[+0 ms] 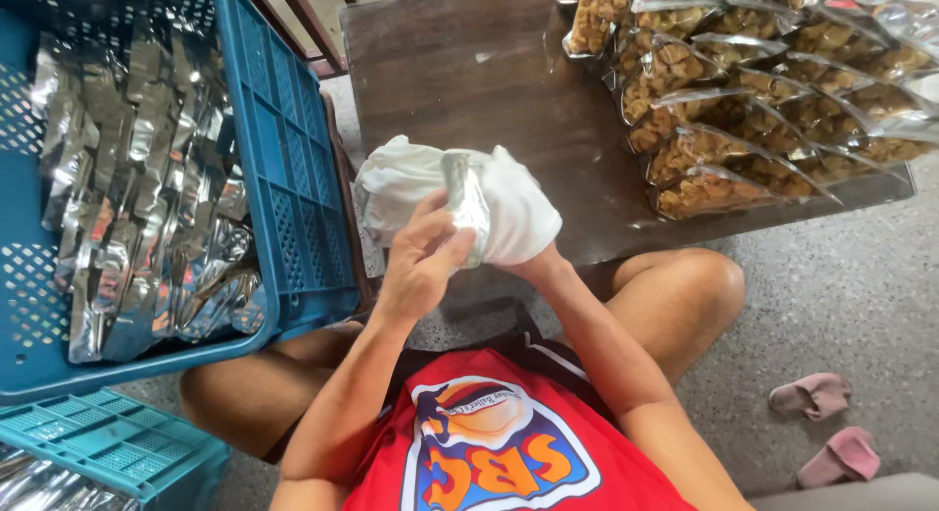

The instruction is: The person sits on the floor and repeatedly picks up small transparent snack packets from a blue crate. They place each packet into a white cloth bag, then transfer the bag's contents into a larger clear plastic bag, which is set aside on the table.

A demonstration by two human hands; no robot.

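My left hand [419, 266] grips a small silvery foil packet [466, 203] from below, thumb and fingers around its lower part. My right hand is hidden under a white cloth [518, 213] that is wrapped around it, and only its wrist [544, 268] shows. The cloth presses against the right side of the packet and bunches out behind it on the left [396, 183]. Both hands are held above the near edge of a dark wooden table [469, 71], over my knees.
A blue plastic crate [284, 169] at the left holds several silver foil packets [137, 178]. A teal crate [108, 447] sits below it. Several clear bags of brown snacks [753, 100] lie on the table's far right. Pink slippers [812, 394] lie on the speckled floor.
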